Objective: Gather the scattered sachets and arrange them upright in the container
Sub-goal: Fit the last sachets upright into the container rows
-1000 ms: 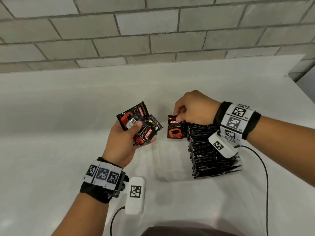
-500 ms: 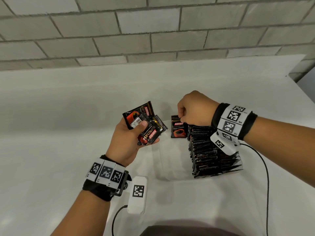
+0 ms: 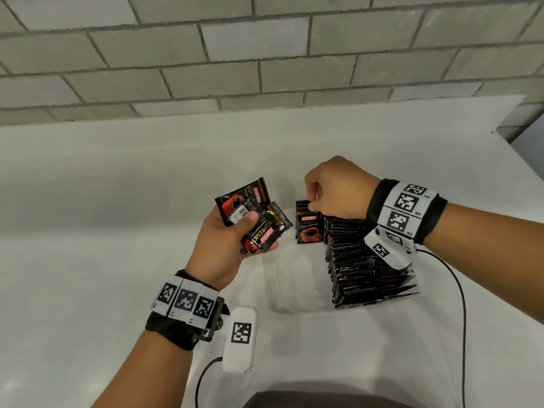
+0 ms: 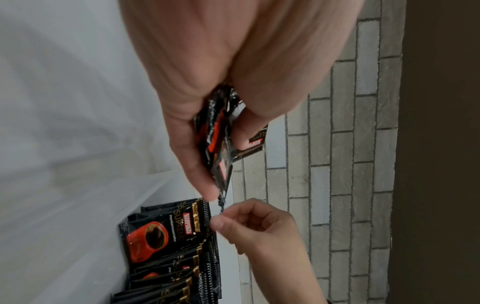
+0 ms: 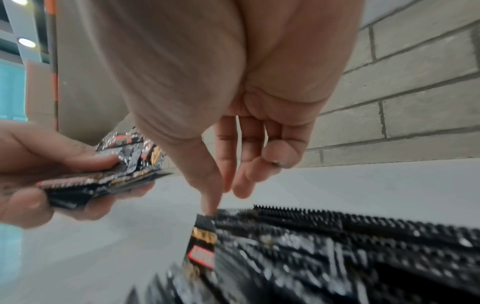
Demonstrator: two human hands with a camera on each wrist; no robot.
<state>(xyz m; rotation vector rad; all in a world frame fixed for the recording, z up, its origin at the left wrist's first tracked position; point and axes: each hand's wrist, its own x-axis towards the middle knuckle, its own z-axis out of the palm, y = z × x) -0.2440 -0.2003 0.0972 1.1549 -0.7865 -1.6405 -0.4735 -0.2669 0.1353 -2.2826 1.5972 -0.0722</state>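
Several loose sachets (image 3: 254,220) fanned in left hand (image 3: 223,248) – thumb clamped on top, above white desk (image 3: 88,231).
Right hand (image 3: 338,187) grip curled, fingertips touching top edge of front sachet (image 3: 309,228) – upright in clear container (image 3: 297,293) with packed row (image 3: 365,263).

This looks like a plain recording or test room, not a home. A bare white tabletop (image 3: 103,219) runs to a far wall of unpainted grey concrete blocks (image 3: 265,54) with dark mortar lines. Black wristbands carrying square black-and-white printed marker tags (image 3: 403,207) and white cabled camera boxes (image 3: 240,338) sit on both wrists. The right wrist view shows a recessed round ceiling light (image 5: 26,42) at far left.
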